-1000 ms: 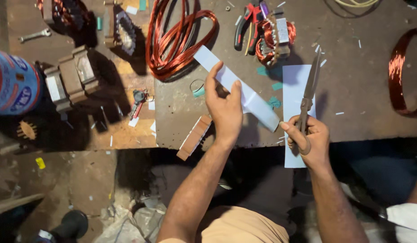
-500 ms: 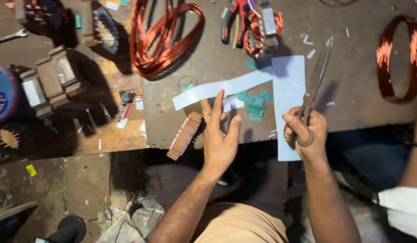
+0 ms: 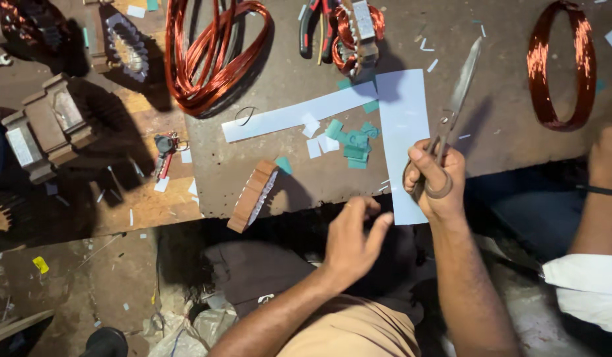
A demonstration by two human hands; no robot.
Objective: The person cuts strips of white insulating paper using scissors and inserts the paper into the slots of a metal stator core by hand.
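My right hand (image 3: 435, 177) grips the handles of long metal scissors (image 3: 458, 92), blades closed and pointing up-right over the grey table (image 3: 286, 178). It rests on a pale blue paper sheet (image 3: 404, 125) that hangs over the table's front edge. A long paper strip (image 3: 296, 112) lies flat to the left of the sheet, with small white and green paper scraps (image 3: 342, 140) below it. My left hand (image 3: 352, 241) hovers below the table edge, fingers apart, holding nothing.
Copper wire coils lie at the back (image 3: 210, 56) and far right (image 3: 557, 66). Red-handled pliers (image 3: 312, 26), a wound copper core (image 3: 359, 30), a ribbed wooden block (image 3: 253, 195) and metal laminated cores (image 3: 48, 125) sit nearby. Another person's arm (image 3: 600, 192) is at the right edge.
My left hand laid the paper strip flat on the table, let it go and drew back below the table edge. The right hand kept hold of the scissors.
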